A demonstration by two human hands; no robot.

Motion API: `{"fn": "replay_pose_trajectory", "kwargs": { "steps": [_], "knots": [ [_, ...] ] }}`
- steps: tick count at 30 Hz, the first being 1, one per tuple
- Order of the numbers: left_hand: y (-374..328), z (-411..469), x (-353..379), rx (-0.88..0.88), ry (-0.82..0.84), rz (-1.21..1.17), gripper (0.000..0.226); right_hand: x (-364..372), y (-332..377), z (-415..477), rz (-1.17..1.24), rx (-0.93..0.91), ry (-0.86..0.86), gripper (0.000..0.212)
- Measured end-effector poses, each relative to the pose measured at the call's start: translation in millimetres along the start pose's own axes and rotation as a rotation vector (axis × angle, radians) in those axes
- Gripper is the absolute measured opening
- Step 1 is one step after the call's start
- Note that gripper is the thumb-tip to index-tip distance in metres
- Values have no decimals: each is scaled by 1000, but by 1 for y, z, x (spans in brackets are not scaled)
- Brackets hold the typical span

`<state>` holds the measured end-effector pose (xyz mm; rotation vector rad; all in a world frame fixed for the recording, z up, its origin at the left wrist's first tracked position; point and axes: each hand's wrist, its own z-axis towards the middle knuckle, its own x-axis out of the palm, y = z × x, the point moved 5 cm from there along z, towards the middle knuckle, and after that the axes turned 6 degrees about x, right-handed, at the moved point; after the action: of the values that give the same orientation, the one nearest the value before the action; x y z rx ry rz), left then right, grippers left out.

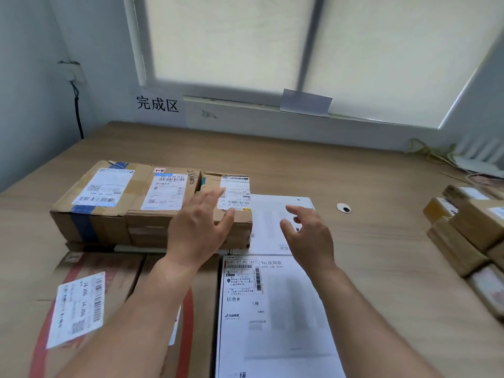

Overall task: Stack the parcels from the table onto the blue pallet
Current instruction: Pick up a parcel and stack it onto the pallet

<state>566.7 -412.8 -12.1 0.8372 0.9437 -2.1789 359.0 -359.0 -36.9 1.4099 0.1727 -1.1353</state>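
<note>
A person's left hand [199, 222], fingers straight and spread, reaches over a small cardboard parcel [231, 192] at the end of a row of taped brown boxes [109, 203]; whether it touches cannot be told. The right hand [308, 236] hovers, fingers loosely apart and holding nothing, above a flat white parcel [272, 214] just beside that row. Nearer the person lie a red-striped carton [90, 268] and a second white parcel [281, 323]. More small parcels [469, 230] sit stacked well apart on the right of the wooden surface [368, 173], below a wall sign [157, 104].
</note>
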Motion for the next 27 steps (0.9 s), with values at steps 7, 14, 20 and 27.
{"fn": "replay_pose_trajectory", "kwargs": {
  "steps": [7,14,20,27],
  "knots": [
    [-89,-32,39,44,39,2,55,-64,-59,-26,-101,-42,-88,34],
    [-181,-59,88,113,161,-18,55,-137,-128,-47,-137,-72,-228,34],
    [-277,-76,127,202,198,-31,59,-208,-193,-66,-163,-35,-295,38],
    [-391,-107,181,289,255,-99,63,-295,-282,-94,-270,92,-287,40]
  ]
}}
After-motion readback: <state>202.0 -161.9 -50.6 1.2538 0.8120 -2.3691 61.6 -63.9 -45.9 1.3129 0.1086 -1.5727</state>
